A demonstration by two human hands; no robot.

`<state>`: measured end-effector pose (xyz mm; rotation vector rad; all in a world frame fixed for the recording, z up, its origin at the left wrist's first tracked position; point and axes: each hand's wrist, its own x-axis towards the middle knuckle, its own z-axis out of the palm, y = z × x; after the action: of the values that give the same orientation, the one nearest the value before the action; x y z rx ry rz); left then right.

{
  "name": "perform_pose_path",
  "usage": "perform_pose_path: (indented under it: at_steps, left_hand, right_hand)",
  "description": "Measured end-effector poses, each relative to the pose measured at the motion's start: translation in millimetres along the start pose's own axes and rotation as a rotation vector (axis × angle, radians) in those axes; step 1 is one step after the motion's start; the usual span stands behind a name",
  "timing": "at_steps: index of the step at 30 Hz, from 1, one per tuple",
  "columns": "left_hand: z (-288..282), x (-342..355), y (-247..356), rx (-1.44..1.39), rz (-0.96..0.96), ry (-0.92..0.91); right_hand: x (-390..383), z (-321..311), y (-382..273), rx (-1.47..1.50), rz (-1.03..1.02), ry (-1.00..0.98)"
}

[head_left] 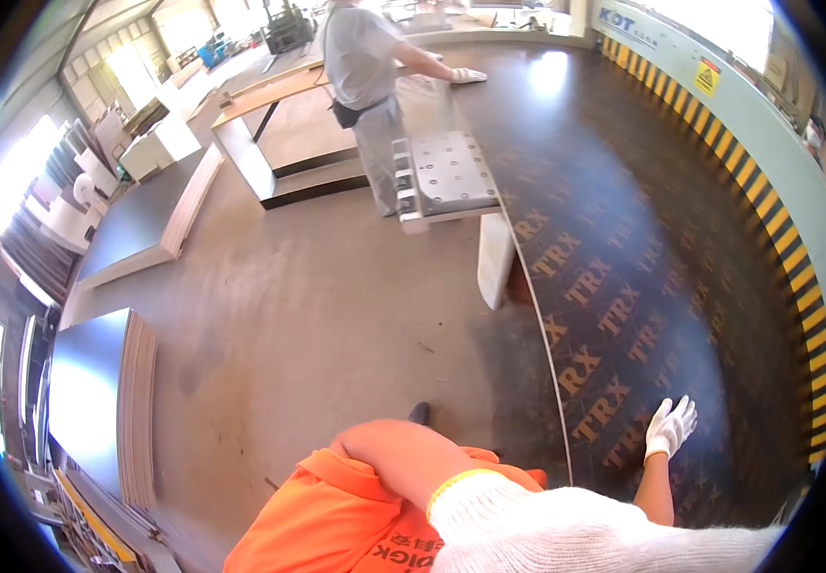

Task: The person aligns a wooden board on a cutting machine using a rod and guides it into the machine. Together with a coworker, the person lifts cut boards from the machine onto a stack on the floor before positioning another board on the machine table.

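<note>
My right hand point(671, 426), in a white knit glove, lies flat on a large dark brown panel point(642, 248) with rows of printed lettering, its fingers stretched out. Close in front of the view, my left hand point(613, 535) reaches across from left to right in a white glove with a yellow cuff. It covers part of my right forearm, and its fingers cannot be made out. The panel's near left edge runs down to beside my orange shirt point(327, 511). At the panel's far end a co-worker point(363, 72) in grey rests a gloved hand point(468, 75) on it.
A pale machine beam point(718, 72) with a black-and-yellow striped guard point(766, 205) borders the panel on the right. A metal support table point(453, 172) juts out at its left edge. Board stacks point(97, 382) stand at left, and a wooden-topped bench point(265, 100) stands behind.
</note>
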<state>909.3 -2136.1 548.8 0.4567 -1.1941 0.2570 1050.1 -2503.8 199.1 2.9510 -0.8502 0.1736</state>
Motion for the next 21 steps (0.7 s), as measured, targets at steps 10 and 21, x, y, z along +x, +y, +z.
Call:
perform_pose_path:
  at_steps: [10, 21]
  left_hand:
    - [-109.0, 5.8, 110.3, 0.175, 0.107, 0.066]
    - [-171.6, 7.7, 171.7, 0.212, 0.107, 0.095]
  right_hand:
    - [-49.8, -11.3, -207.7, 0.054, -0.27, -0.013]
    - [-82.4, -25.7, -294.8, 0.069, -0.311, -0.021]
